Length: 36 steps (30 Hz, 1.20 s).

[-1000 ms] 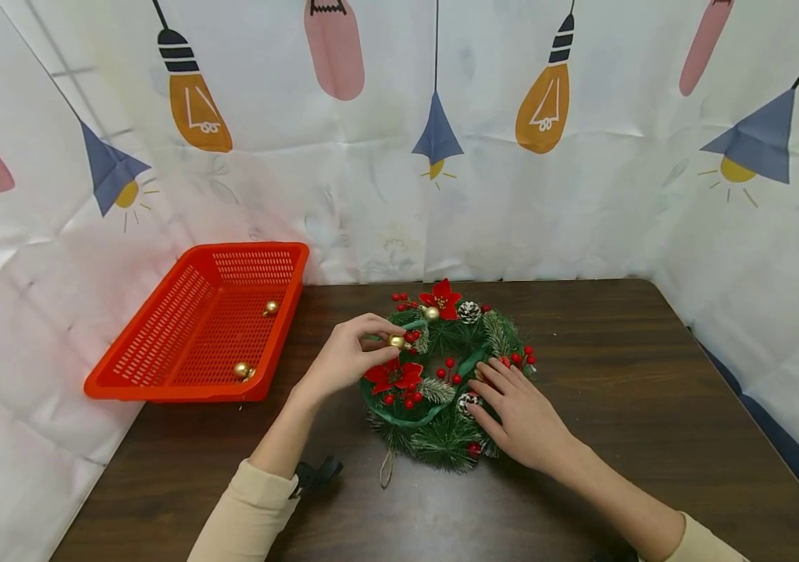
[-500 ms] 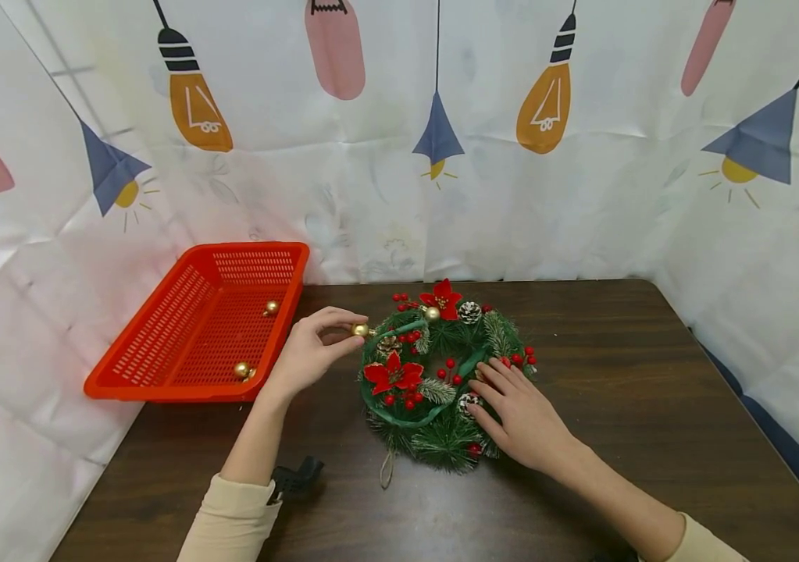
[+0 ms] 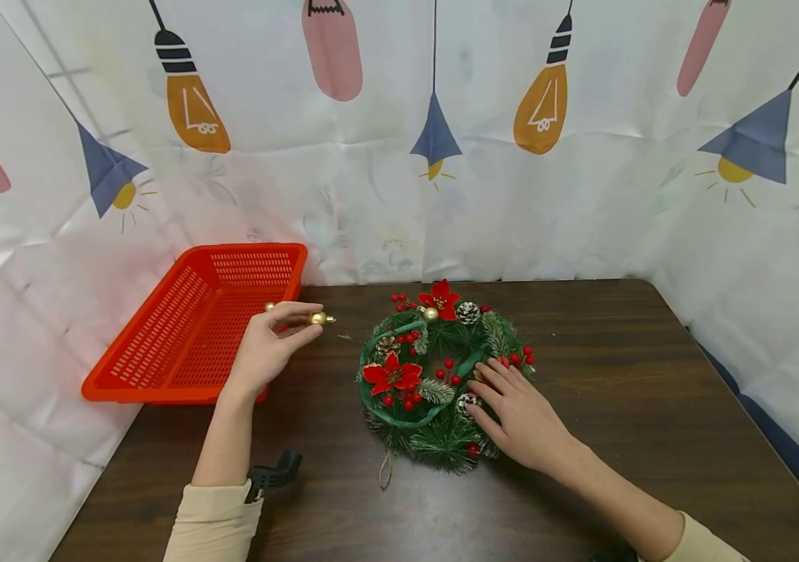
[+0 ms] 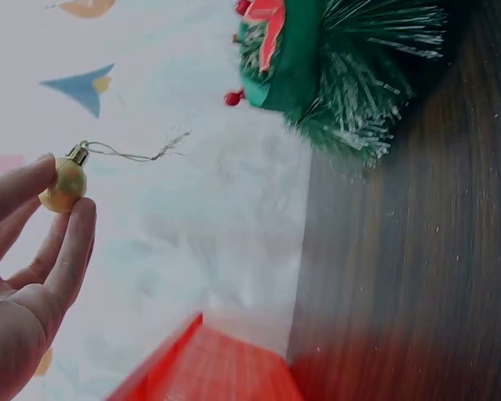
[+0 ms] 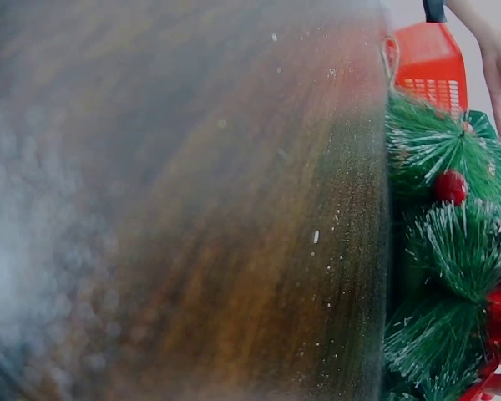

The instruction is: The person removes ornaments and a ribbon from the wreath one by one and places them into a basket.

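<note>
My left hand [image 3: 267, 343] pinches a small gold ball ornament [image 3: 319, 318] between thumb and fingertips, near the right rim of the red basket. In the left wrist view a thin gold string loop trails from the cap of the ornament [image 4: 64, 185]. A green Christmas wreath [image 3: 441, 437] lies on the table, dressed with red poinsettias [image 3: 392, 373], berries, pinecones and a green ribbon. On the wreath's right side rests my right hand [image 3: 522, 414], fingers spread and fairly straight. Another gold ball [image 3: 430, 314] sits at the top of the wreath.
The red plastic basket [image 3: 160, 343] stands at the table's back left, with a gold ball [image 3: 269, 307] partly hidden behind the left hand. A printed white curtain [image 3: 371, 203] hangs behind the dark wooden table [image 3: 624, 375]. A twine loop [image 3: 386, 471] sticks out from the wreath's front.
My left hand has carried the gold ball ornament leftward from over the wreath to beside the basket. The right hand and the wreath have stayed put.
</note>
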{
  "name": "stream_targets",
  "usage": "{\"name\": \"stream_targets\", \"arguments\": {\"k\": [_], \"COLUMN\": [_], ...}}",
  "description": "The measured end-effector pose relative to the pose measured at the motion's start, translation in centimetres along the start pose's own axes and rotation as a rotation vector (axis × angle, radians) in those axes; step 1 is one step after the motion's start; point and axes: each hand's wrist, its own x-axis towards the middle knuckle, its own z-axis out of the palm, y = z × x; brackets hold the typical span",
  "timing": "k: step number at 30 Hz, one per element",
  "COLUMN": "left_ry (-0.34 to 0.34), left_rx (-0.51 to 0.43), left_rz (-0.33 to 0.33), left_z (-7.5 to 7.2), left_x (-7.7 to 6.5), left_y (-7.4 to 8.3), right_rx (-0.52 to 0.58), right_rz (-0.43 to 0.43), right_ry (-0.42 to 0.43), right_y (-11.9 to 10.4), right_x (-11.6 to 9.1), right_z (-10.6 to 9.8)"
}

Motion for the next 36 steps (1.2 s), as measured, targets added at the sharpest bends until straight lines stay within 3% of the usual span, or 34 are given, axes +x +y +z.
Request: {"name": "stream_targets", "arguments": {"k": [14,25,32,36], "left_ry": [0.125,0.204,0.254,0.263], "left_rx": [-0.104,-0.021,-0.07,0.023], "left_rz": [-0.136,-0.201,-0.235,-0.276], "left_z": [-4.0,-6.9,-8.8,-9.9], "left_x": [-1.0,-1.9,-2.9,-3.4], "left_y": [-1.5,-2.8,-3.4,-3.8], "right_rx": [-0.001,0.0,-0.001,0.005], "right_rz": [0.002,0.003,0.003,-0.002], "right_ry": [0.002,0.004,0.002,0.001], "right_y": [0.0,0.0,0.0,0.0], "right_x": [0.0,0.0,0.0,0.0], "right_z": [-0.1,0.0,0.1,0.1]}}
